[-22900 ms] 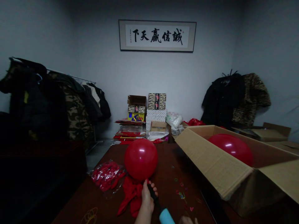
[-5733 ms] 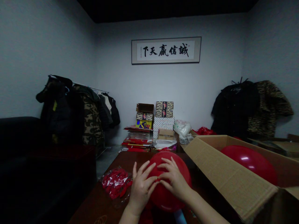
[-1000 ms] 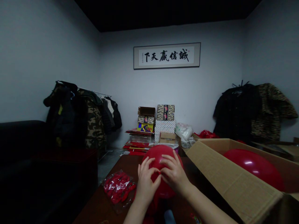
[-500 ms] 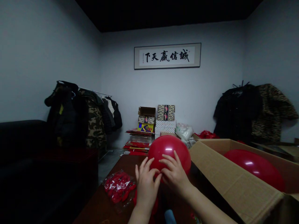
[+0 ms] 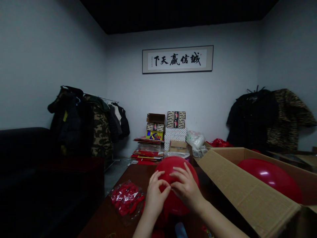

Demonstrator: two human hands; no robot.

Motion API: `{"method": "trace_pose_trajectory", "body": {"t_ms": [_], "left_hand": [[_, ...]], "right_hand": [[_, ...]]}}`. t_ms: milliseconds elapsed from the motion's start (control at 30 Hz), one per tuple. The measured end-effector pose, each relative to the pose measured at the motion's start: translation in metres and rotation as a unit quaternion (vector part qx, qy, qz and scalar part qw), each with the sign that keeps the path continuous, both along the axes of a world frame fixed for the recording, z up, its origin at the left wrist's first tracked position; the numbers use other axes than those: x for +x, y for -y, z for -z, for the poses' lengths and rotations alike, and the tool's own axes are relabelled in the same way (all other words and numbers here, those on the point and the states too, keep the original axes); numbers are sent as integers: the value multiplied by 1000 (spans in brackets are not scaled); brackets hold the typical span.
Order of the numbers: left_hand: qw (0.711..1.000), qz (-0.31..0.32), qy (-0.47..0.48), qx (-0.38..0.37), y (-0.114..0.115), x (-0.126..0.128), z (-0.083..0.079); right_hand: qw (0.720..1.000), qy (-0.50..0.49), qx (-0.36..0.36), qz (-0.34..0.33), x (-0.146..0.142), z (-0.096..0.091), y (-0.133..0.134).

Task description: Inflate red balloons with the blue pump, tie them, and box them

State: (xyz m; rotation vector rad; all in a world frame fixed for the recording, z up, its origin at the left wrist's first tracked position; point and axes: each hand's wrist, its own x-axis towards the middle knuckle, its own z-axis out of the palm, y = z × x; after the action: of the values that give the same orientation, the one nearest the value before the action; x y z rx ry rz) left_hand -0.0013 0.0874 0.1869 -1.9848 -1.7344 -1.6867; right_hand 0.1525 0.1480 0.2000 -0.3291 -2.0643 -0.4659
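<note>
Lower centre of the frame: my two hands meet on the near face of an inflated red balloon (image 5: 179, 185). Half a second ago the balloon stood higher, its top level with the cardboard box rim; it has now dropped and sits lower over the dark wooden table (image 5: 128, 175), closer to me. My left hand (image 5: 155, 196) and right hand (image 5: 187, 188) have stayed together at the same spot on the skin, fingertips pinching a small fold or the neck between them; which one, I cannot tell, since the fingers cover it. I judge that the work at the balloon's mouth is still under way and not released.

Right of the frame: a large open cardboard box (image 5: 237, 188) holds a second inflated red balloon (image 5: 269, 178); its near flap juts toward my right forearm and crowds that side.

Lower left of centre: a clear bag of uninflated red balloons (image 5: 126, 200) lies on the table, just beside my left wrist.

Bottom edge: the tip of a light-blue hand pump (image 5: 180, 229) shows between my forearms, under the balloon.
</note>
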Motion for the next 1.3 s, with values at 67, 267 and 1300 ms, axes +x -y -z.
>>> {"method": "trace_pose_trajectory", "body": {"t_ms": [67, 267, 1300], "left_hand": [[1000, -4, -19, 16, 3, 2, -1], [988, -80, -127, 49, 14, 10, -5], [971, -142, -131, 141, 17, 18, 5]], "right_hand": [[1000, -1, -15, 4, 0, 0, 1], [1000, -12, -27, 3, 1, 0, 2], [995, -37, -84, 35, -4, -3, 12]]}}
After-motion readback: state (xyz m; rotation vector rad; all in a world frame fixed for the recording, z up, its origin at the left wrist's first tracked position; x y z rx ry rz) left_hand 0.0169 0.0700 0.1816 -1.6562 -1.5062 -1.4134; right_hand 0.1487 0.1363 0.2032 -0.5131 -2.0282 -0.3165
